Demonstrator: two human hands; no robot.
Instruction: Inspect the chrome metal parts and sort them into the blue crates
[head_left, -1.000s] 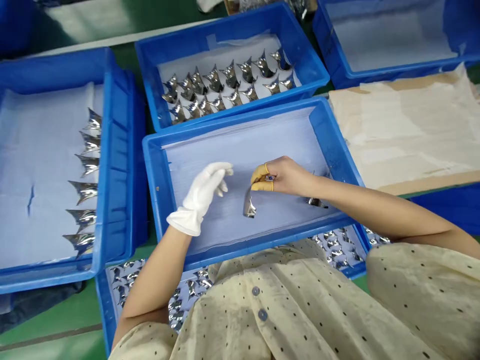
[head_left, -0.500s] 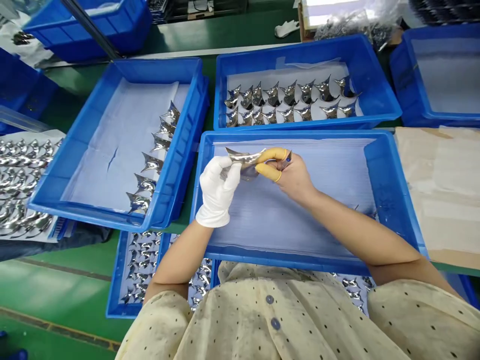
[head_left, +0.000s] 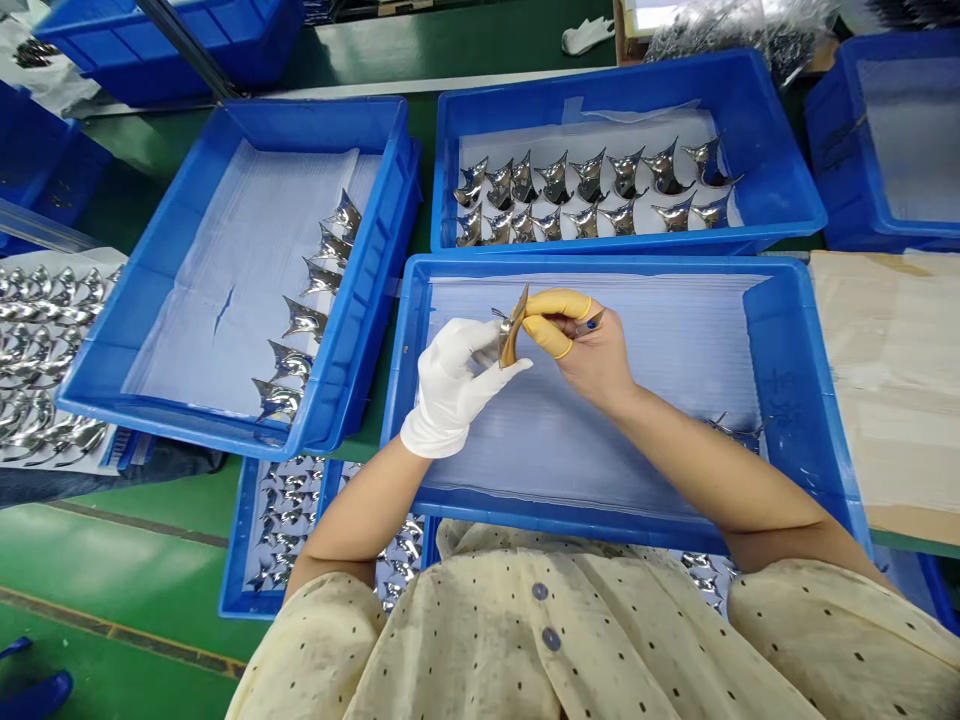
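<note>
Over the middle blue bin [head_left: 607,508], my left hand [head_left: 454,385], in a white glove, grips a shiny curved metal part [head_left: 513,328] that stands on edge. My right hand [head_left: 589,345] wears yellow finger cots on its thumb and index finger. Those two fingertips pinch at the right side of the same part. A slim pointed thing with a blue spot [head_left: 592,322] is tucked in my right hand; its kind I cannot make out. More pointed metal parts [head_left: 739,432] lie at the bin's right end, partly behind my right forearm.
Behind stands a blue bin [head_left: 776,150] with two rows of shiny metal parts. The left blue bin [head_left: 169,420] holds several along its right side. Cardboard [head_left: 885,390] lies at right, and a tray of parts [head_left: 45,350] at far left. A white glove [head_left: 587,36] rests at the back.
The metal part has turned from lying lengthwise to standing on edge between my hands. My left hand has moved right and down a little. The whole view has shifted slightly.
</note>
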